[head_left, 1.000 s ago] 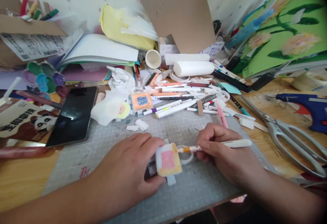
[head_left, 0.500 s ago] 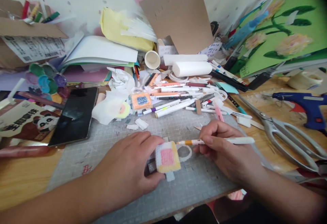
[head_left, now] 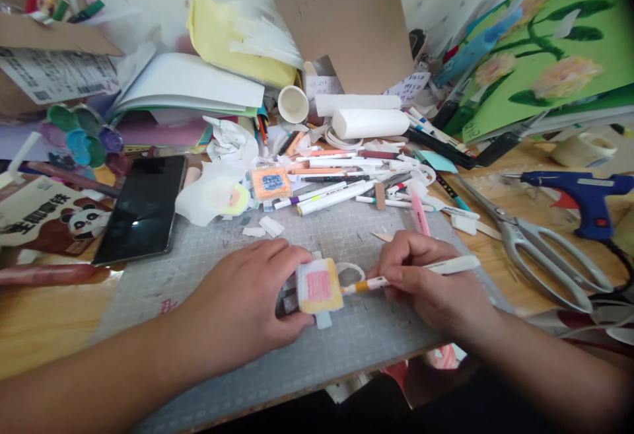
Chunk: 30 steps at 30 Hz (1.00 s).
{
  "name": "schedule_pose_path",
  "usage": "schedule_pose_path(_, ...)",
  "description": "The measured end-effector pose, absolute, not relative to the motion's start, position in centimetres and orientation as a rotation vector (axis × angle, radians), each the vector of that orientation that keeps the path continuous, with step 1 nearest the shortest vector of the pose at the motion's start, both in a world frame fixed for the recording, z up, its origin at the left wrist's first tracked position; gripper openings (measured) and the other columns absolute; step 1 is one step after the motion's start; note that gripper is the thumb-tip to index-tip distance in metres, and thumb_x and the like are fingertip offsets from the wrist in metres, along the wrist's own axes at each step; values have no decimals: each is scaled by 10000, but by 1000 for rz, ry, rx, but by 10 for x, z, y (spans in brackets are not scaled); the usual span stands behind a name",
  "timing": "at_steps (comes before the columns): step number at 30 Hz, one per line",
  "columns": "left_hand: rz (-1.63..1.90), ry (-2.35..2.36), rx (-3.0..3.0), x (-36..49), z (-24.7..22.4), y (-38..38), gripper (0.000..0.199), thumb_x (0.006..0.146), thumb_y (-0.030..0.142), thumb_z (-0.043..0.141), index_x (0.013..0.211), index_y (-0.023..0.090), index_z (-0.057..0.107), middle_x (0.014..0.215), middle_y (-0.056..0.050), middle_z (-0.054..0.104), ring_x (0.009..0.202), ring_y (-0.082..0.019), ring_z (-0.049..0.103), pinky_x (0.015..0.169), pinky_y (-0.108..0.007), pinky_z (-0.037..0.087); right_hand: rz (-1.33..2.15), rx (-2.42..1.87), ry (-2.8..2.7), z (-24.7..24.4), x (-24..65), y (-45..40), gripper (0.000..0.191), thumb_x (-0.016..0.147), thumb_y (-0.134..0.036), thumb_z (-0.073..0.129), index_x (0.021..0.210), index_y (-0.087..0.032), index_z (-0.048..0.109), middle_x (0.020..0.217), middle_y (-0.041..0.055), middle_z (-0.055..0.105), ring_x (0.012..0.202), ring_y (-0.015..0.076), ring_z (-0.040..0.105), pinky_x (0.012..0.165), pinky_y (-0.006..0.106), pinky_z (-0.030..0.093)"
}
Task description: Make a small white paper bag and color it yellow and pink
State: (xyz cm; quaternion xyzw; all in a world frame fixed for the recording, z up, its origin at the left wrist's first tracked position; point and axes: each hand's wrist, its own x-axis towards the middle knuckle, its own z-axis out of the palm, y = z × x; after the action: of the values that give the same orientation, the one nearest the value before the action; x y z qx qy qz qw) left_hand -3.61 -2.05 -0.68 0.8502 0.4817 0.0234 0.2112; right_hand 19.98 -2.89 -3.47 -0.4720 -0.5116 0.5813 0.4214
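Note:
Between its thumb and fingers, my left hand (head_left: pixel 247 295) holds a small square block (head_left: pixel 319 285) with a pink centre and a yellow edge. My right hand (head_left: pixel 421 279) grips a white marker (head_left: pixel 453 265) with an orange-yellow band, pointing left. The marker's tip meets or nearly meets the block's yellow right edge. Both hands are over the grey cutting mat (head_left: pixel 347 355). A white ring (head_left: pixel 351 271) lies behind the marker. An orange block with a blue centre (head_left: pixel 271 183) rests near the pile of pens.
Pens and markers (head_left: pixel 337 197) are heaped behind the hands. A black phone (head_left: pixel 141 209) lies at left. Large scissors (head_left: pixel 535 242) and a blue glue gun (head_left: pixel 589 196) are at right. Farther back stand a paper cup (head_left: pixel 293 104) and brown cardboard (head_left: pixel 347 18).
The marker's tip has moved down along the block's right edge, and its rear end has dropped slightly. The whole view has shifted, so most things appear a little higher and further left.

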Motion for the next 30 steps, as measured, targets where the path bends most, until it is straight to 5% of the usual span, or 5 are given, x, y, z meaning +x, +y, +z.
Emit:
schedule_pose_path(8, 77, 1319, 2381, -36, -6, -19, 440, 701, 310, 675, 1121, 228, 577, 1018, -50, 618, 966, -284, 575, 829, -435, 439, 1528, -1107, -1181, -36, 203, -29, 136, 721, -185, 669, 606, -201, 599, 495, -25, 587, 478, 107, 481, 446, 212, 348)
schedule_pose_path(13, 105, 1233, 2436, -39, -7, -19, 459, 759, 206, 590, 1211, 269, 550, 995, -38, 590, 940, -242, 570, 822, -392, 447, 1466, -1057, -1167, -38, 205, -30, 46, 789, -236, 688, 823, -227, 659, 713, -8, 682, 639, 120, 584, 593, 225, 442)
schedule_pose_path(19, 200, 1276, 2450, -44, -14, -14, 581, 765, 178, 552, 1329, 269, 447, 978, -40, 587, 915, -236, 568, 786, -373, 448, 1468, -1122, -1377, -30, 206, -35, 86, 774, -208, 657, 703, -208, 607, 604, -12, 649, 559, 119, 547, 518, 222, 405)
schedule_pose_path(30, 229, 1277, 2444, -46, -19, -10, 483, 729, 243, 612, 1206, 240, 532, 989, -42, 628, 901, -241, 577, 805, -396, 457, 1312, -1251, -1563, -28, 202, -42, 90, 808, -224, 612, 721, -210, 594, 649, -12, 636, 596, 118, 549, 530, 215, 408)
